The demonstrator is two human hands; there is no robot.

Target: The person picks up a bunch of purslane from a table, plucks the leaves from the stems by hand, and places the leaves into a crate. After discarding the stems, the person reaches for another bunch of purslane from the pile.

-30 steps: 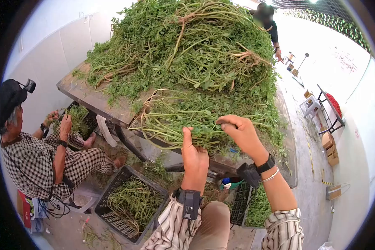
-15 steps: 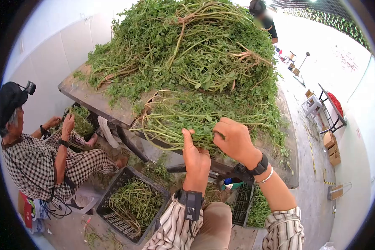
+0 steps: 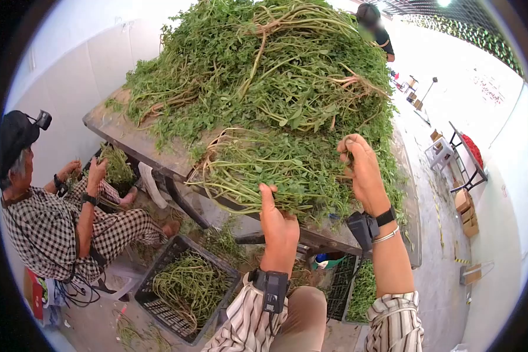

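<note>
A big heap of leafy green plants (image 3: 217, 76), with pale stems and roots, covers the table (image 3: 129, 141). My left hand (image 3: 278, 226) is closed round a bundle of green stems (image 3: 246, 176) at the table's near edge, thumb on top. To the right, my right hand (image 3: 362, 167) is raised over the leaves at the heap's right side. Its fingers are curled together; whatever they hold, if anything, is too small to make out.
A seated person (image 3: 53, 223) at the left handles greens above a crate. A black crate (image 3: 188, 287) of stems stands on the floor below, another crate (image 3: 341, 287) beside my knee. Another person (image 3: 375, 29) stands behind the heap. Boxes (image 3: 466, 211) lie at the right.
My right hand has moved right and up, away from my left hand and the bundle. My left hand has barely moved and still holds the stems.
</note>
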